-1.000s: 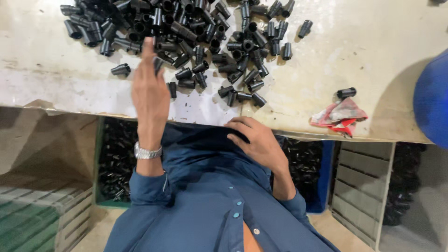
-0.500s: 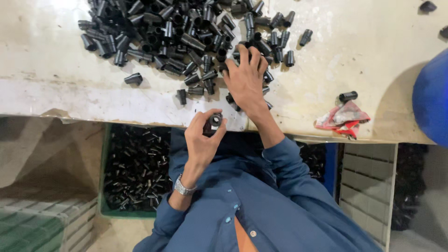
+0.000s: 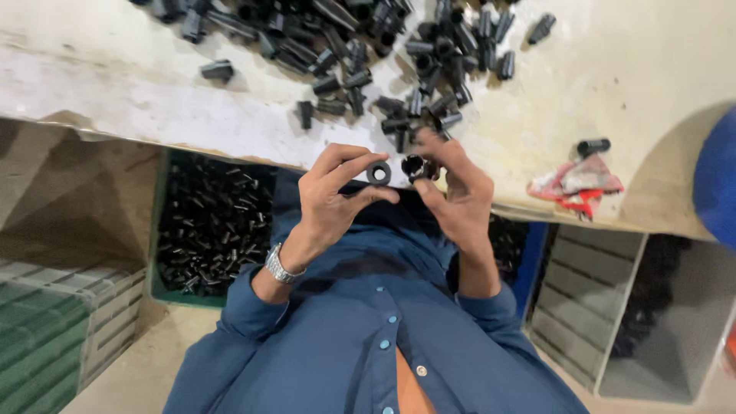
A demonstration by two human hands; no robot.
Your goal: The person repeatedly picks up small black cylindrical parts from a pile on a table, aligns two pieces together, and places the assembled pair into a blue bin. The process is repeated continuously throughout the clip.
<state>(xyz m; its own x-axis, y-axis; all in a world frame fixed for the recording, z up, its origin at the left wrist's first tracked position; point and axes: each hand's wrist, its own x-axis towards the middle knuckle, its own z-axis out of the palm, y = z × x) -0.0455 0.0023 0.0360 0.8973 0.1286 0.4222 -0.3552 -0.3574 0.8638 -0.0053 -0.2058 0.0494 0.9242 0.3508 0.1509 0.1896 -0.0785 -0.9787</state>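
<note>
Pinching one small black ring [image 3: 379,173] between thumb and fingertips, the left hand [image 3: 333,201] holds it just off the near edge of the bench [image 3: 629,69], the hole of the ring facing the camera. Just beside it, the right hand [image 3: 454,193] is curled round a second black part, a short tube [image 3: 415,165], gripped between thumb and fingers — the two pieces sit close together but apart, with a narrow gap between them. Both hands are closed on their pieces, neither one spread. A metal wristwatch [image 3: 279,265] sits on the left wrist, and both arms wear blue shirt sleeves [image 3: 238,322]. On the pale, stained bench lies a loose heap of black tubes [image 3: 383,54], several dozen at least and too many to count exactly; one tube [image 3: 217,70] lies alone to the left of the heap and one more [image 3: 593,146] lies alone to the right. Just beside that one sits a single crumpled red and white wrapper [image 3: 576,184]. Below the bench edge on the left, one green crate [image 3: 207,230] holds many more black parts — uncountable.
</note>
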